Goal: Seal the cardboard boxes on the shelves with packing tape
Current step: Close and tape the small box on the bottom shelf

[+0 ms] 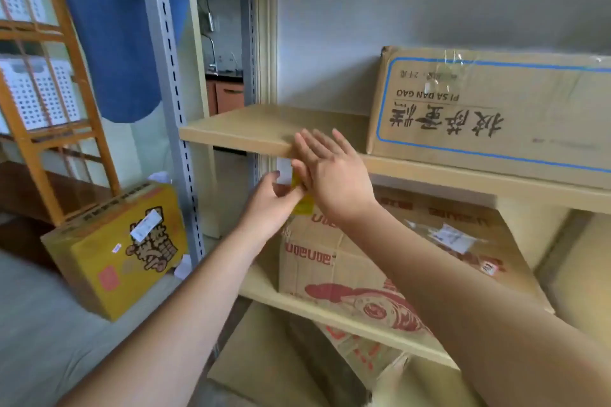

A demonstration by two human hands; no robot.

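My left hand pinches a small yellow object, mostly hidden between my two hands; I cannot tell what it is. My right hand is held flat with straight fingers, its palm against the yellow object and its fingertips in front of the upper shelf's edge. Just below the hands, a brown cardboard box with red print stands on the middle shelf. On the upper shelf to the right stands a cardboard box with a blue border, clear tape on its top edge.
A yellow printed box sits tilted on the floor at the left, beside the grey slotted shelf post. Another printed box lies under the middle shelf. An orange wooden rack with white baskets stands at the far left.
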